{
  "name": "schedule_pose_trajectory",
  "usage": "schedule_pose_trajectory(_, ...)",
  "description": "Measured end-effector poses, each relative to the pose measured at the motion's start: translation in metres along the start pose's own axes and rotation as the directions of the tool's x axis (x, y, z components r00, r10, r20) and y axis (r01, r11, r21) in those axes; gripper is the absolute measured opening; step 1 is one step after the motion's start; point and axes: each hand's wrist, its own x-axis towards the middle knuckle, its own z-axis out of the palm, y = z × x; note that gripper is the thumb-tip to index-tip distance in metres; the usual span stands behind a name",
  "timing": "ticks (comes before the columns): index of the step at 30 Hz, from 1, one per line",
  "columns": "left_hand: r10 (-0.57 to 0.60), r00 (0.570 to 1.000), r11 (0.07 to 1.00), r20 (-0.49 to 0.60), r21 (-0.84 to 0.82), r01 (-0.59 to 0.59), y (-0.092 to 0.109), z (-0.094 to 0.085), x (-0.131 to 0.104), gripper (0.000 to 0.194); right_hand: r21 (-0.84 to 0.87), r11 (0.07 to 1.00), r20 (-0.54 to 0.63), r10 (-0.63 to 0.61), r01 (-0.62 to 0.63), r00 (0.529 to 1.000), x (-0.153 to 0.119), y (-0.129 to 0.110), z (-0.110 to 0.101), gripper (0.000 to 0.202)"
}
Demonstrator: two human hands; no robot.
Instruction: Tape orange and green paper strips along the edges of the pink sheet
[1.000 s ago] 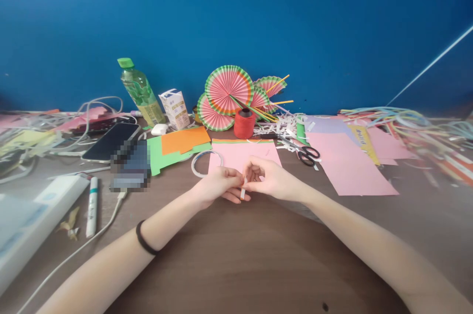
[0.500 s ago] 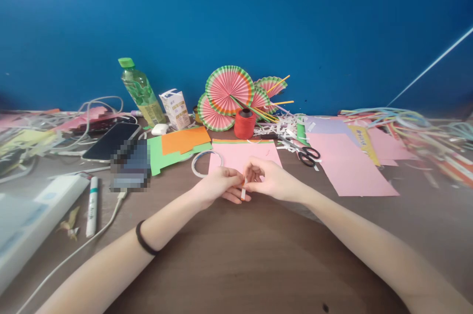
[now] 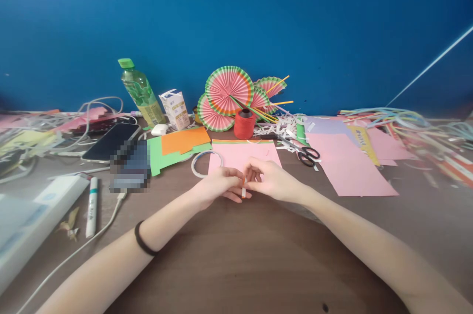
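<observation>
Head view: I observe the strip (image 3: 244, 192) between the left hand (image 3: 221, 185) and right hand (image 3: 272, 180), near the sheet (image 3: 244, 153). Both hands' fingers pinch it, probably to keep it steady. The white ring (image 3: 193, 165) lies near, likely for easy reach.

Paper-looking strip (image 3: 243, 193); ridged paper fans (image 3: 229, 88); glossy plastic bottle (image 3: 139, 89); smooth wood-look tabletop (image 3: 236, 260)

Craft desk (image 3: 236, 255) against blue wall (image 3: 236, 13): paper fans (image 3: 229, 89), coloured sheets (image 3: 351, 166), scissors (image 3: 300, 150).
</observation>
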Motion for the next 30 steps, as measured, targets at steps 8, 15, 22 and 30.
schedule_pose_trajectory(8, 0.120, 0.993, 0.987, 0.019, 0.109, -0.121, -0.0068, -0.0030, 0.0046, 0.025, -0.034, 0.999, -0.014, 0.023, -0.023, 1.000, 0.0005, 0.0000, -0.0031, 0.010)
schedule_pose_trajectory(15, 0.110, 0.994, 0.987, -0.009, 0.122, -0.108, -0.0072, -0.0012, 0.0059, 0.025, -0.108, 0.994, -0.069, 0.025, -0.032, 0.997, -0.0012, 0.0024, -0.0035, 0.006)
schedule_pose_trajectory(22, 0.102, 0.994, 0.988, -0.038, 0.119, -0.097, -0.0021, -0.0002, 0.0031, 0.028, -0.357, 0.933, -0.204, -0.029, -0.047, 0.979, -0.0022, -0.0030, -0.0068, 0.008)
schedule_pose_trajectory(30, 0.097, 0.995, 0.986, -0.011, 0.137, -0.095, -0.0047, 0.0005, 0.0042, 0.023, -0.381, 0.921, -0.237, -0.009, -0.085, 0.971, -0.0014, -0.0019, -0.0056, 0.005)
